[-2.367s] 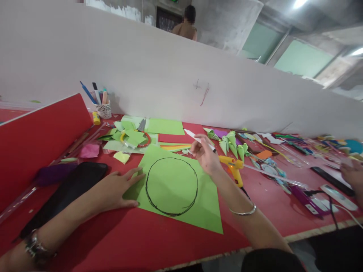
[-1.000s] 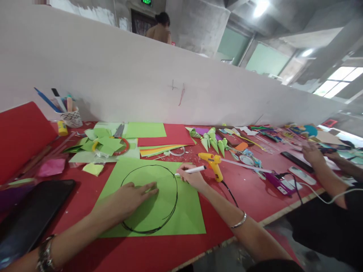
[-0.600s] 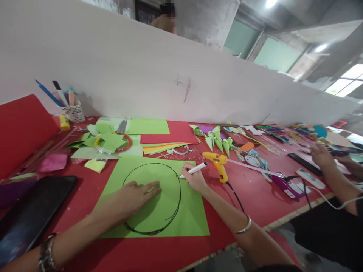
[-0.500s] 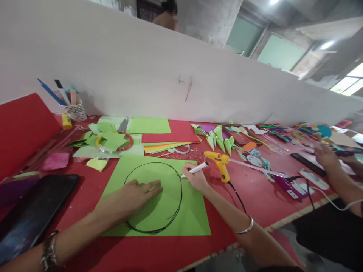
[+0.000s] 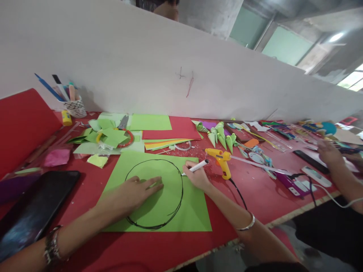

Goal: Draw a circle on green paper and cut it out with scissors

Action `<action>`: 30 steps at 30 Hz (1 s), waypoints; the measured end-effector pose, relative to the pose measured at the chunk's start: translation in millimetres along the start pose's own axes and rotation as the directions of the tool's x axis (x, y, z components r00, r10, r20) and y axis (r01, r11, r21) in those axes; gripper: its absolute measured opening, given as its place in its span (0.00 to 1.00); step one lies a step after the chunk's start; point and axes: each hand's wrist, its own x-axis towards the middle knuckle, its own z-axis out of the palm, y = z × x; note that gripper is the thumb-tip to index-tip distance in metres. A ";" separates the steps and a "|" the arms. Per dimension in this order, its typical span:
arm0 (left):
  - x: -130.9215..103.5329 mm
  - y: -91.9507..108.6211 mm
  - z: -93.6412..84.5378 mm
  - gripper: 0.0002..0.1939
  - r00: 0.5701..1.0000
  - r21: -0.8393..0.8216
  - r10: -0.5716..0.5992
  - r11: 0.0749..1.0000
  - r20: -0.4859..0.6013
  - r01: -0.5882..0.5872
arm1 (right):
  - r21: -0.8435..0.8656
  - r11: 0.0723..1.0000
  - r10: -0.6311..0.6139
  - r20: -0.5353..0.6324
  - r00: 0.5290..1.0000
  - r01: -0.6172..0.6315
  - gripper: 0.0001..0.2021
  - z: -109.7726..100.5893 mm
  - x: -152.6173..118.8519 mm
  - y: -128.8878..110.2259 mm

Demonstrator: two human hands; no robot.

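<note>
A sheet of green paper (image 5: 195, 211) lies on the red tabletop with a large black circle drawn on it. My left hand (image 5: 136, 194) rests on the sheet inside the circle, its fingers stretched out. Between the fingers of my right hand (image 5: 198, 177) is a white marker (image 5: 198, 166) with a black end, tilted, its tip at the circle's right side. Just right of my right hand lies a yellow glue gun (image 5: 224, 162), a clear glue stick in its back and a black cord trailing from it.
A black phone (image 5: 36, 211) lies at the left. Behind the sheet are cut green papers (image 5: 109, 136), scissors (image 5: 124, 122), coloured sheets (image 5: 170, 135) and green paper cones (image 5: 219, 136). A pen cup (image 5: 74, 107) stands by the wall. At the right is another person's hand (image 5: 330, 153).
The view has tilted down slightly. My right hand and the marker keep nearly the same place at the circle's right side. My left hand stays on the sheet.
</note>
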 end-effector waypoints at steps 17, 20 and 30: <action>0.4 -0.6 -0.2 0.36 1.000 -0.046 -0.006 0.999 0.008 0.007 | 0.031 0.999 0.012 0.079 0.997 -0.014 0.13 -4.2 -4.5 -5.8; 0.6 -0.1 -1.6 0.36 1.000 -0.037 -0.008 0.999 0.020 0.009 | 0.051 0.999 0.009 0.102 0.995 -0.014 0.13 -4.8 -5.7 -7.1; 0.3 -2.7 -0.5 0.34 1.000 -0.113 -0.010 0.994 -0.012 0.008 | 0.155 0.988 -0.006 0.218 0.976 -0.029 0.11 -15.4 -4.9 -14.4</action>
